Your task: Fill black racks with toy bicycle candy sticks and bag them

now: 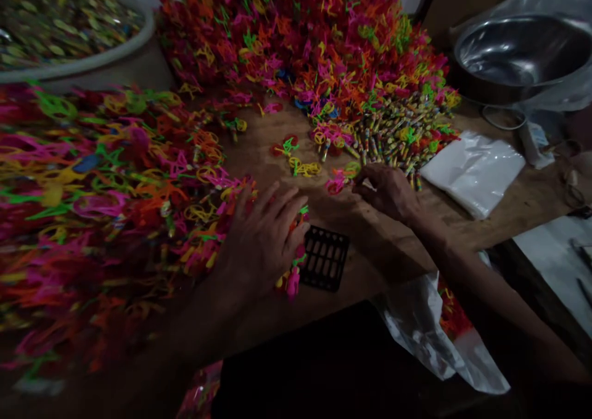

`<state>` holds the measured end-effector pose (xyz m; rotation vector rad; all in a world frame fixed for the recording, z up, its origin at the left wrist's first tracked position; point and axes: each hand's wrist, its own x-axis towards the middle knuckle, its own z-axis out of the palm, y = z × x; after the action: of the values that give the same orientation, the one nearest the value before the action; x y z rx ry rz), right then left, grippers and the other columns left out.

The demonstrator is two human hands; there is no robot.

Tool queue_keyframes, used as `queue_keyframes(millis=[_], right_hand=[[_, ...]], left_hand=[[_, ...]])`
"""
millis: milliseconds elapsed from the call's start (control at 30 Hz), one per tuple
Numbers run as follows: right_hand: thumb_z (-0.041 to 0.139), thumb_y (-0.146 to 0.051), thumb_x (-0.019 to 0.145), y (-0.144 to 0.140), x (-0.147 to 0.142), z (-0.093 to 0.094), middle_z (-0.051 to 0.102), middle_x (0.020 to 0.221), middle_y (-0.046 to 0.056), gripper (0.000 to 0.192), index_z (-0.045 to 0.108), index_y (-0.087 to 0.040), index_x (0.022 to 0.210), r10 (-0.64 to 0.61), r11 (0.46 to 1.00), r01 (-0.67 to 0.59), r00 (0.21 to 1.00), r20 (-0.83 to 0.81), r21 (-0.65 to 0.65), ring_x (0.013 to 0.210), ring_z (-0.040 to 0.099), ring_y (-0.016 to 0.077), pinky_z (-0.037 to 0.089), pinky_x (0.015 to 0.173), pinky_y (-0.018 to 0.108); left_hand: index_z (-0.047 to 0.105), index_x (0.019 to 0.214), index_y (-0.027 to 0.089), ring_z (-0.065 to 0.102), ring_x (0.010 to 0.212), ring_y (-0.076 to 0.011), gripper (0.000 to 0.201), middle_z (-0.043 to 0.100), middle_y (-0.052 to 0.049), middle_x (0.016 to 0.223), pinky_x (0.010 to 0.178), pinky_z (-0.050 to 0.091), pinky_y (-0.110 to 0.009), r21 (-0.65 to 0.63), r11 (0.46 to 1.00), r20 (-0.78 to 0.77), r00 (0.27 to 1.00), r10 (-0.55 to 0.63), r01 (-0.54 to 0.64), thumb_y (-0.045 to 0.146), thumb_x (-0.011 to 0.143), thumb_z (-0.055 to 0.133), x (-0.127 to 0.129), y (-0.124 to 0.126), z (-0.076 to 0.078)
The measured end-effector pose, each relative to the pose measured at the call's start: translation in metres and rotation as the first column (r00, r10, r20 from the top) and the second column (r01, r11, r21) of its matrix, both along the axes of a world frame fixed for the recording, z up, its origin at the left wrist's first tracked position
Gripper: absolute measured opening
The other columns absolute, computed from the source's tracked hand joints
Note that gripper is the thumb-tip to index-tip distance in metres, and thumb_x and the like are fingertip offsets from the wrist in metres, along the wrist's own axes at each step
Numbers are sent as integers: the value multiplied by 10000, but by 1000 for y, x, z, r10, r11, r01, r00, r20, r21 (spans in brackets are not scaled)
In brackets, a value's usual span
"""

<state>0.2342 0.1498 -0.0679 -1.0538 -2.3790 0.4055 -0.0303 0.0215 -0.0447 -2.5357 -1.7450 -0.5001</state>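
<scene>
My left hand (263,240) lies over a bunch of bright plastic toy pieces (292,276), pink, yellow and green, and grips them against the wooden table (361,271). A small black plastic grid (326,257) lies just right of that hand. My right hand (387,190) reaches forward with its fingertips pinched at the near edge of a heap of small wrapped sticks (393,136); what it pinches is too small to tell. A few loose coloured rings (303,167) lie between the two hands.
Big heaps of neon plastic pieces fill the left (92,190) and the back (300,42). A round tray (69,30) of pieces sits far left. A steel bowl (522,55), a stack of clear plastic bags (472,172) and an open bag (430,332) stand to the right.
</scene>
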Motion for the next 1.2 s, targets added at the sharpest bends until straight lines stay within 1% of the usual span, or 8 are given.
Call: queue_keyframes(millis=[167, 367, 667, 867, 967, 1067, 1133, 1200], right_hand=[[662, -333, 913, -92, -13, -19, 727, 913, 27, 139, 740, -221, 891, -115, 918, -53, 912, -393, -392, 871, 663, 185, 510, 786, 297], [784, -436, 794, -126, -30, -43, 758, 867, 29, 267, 755, -197, 909, -395, 734, -64, 769, -502, -676, 790, 682, 189, 544, 718, 309], [716, -445, 827, -130, -36, -41, 758, 900, 41, 271, 738, -194, 928, -413, 770, 41, 792, -449, -637, 812, 680, 204, 543, 721, 324], [639, -387, 884, -130, -14, -27, 752, 878, 53, 225, 748, -195, 929, -308, 853, 118, 899, -310, -508, 839, 679, 218, 537, 787, 353], [720, -415, 839, -137, -12, -23, 754, 909, 37, 211, 745, -212, 891, -366, 832, 50, 799, -478, -553, 855, 685, 201, 546, 819, 349], [819, -462, 751, -144, -22, -29, 723, 844, 12, 302, 698, -212, 868, -503, 742, -4, 658, -561, -671, 771, 661, 176, 550, 739, 322], [839, -482, 723, -144, -30, -34, 675, 755, -7, 355, 649, -209, 848, -544, 713, 27, 651, -529, -701, 681, 614, 160, 533, 658, 305], [802, -491, 761, -141, -37, -38, 659, 740, -1, 343, 625, -214, 858, -523, 761, 128, 701, -485, -636, 670, 598, 168, 529, 650, 316]], left_hand=[[558, 1411, 137, 426, 1496, -337, 442, 597, -100, 1492, 1264, 216, -620, 34, 999, 88, 996, -13, 10, 349, 1082, 354, 1, -10, 8], [507, 1467, 131, 388, 1519, -333, 465, 535, -110, 1551, 1280, 222, -593, -34, 998, -12, 999, 50, -50, 320, 1057, 397, 8, -19, 9], [485, 1501, 142, 376, 1524, -314, 487, 478, -78, 1601, 1292, 230, -548, -71, 994, -38, 996, 84, -87, 296, 1051, 380, 9, -14, 3], [494, 1501, 147, 383, 1520, -313, 505, 484, -77, 1597, 1284, 226, -546, -104, 991, -28, 996, 80, -82, 314, 1046, 352, 9, -12, 5], [490, 1509, 125, 361, 1531, -311, 523, 472, -80, 1605, 1284, 208, -548, -139, 987, -20, 996, 82, -84, 305, 1047, 321, 9, -10, 9], [515, 1494, 134, 374, 1525, -309, 521, 490, -78, 1592, 1280, 203, -547, -199, 977, -6, 997, 75, -75, 306, 1045, 316, 7, -7, 15], [549, 1462, 134, 406, 1504, -315, 502, 523, -87, 1565, 1273, 200, -565, -223, 972, -9, 997, 71, -71, 299, 1041, 330, 7, -4, 19], [550, 1456, 144, 404, 1504, -322, 484, 529, -91, 1560, 1266, 187, -594, -200, 977, -18, 998, 65, -68, 292, 1040, 351, 9, 0, 21]])
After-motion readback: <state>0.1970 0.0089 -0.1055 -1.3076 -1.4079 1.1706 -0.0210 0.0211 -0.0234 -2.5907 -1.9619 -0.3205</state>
